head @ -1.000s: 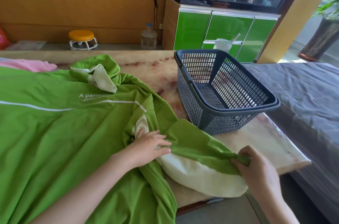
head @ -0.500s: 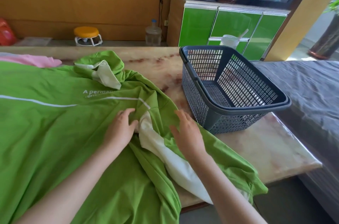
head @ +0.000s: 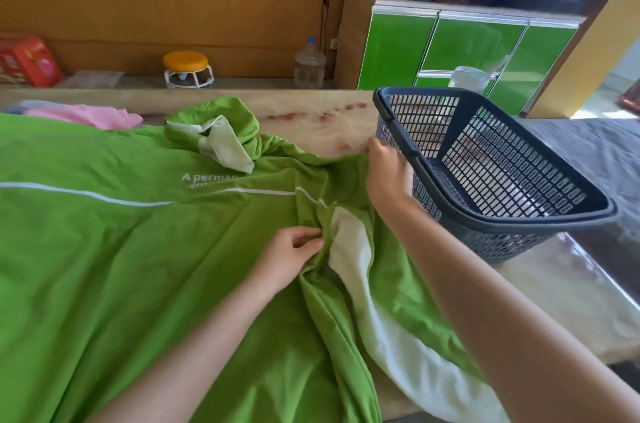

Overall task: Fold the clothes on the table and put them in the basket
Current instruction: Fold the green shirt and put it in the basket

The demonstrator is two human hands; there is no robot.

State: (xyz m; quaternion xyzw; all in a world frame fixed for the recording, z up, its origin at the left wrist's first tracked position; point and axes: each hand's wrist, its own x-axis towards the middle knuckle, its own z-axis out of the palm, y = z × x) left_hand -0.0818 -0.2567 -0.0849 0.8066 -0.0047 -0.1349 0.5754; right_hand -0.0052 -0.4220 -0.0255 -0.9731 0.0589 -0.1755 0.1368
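A pink cloth garment [head: 90,115] lies at the far left of the pale stone surface [head: 304,114], its near part hidden under the large green fabric shirt [head: 104,249]. The shirt's body runs off the left and near edges of the view, so neither its hem nor its full length can be made out. Its white-lined collar sits bunched toward the far side, and the printed lettering, partly lost in a fold, reads left to right along a white stripe. The left hand [head: 292,258] pinches a fold of green cloth at the sleeve's root. From there the white-backed sleeve stretches toward the near right, its end cut off. The right hand [head: 388,176] rests on the shirt's shoulder; its fingers are hidden behind its back, so its grip cannot be told. Just right stands the dark blue plastic mesh basket [head: 540,219].
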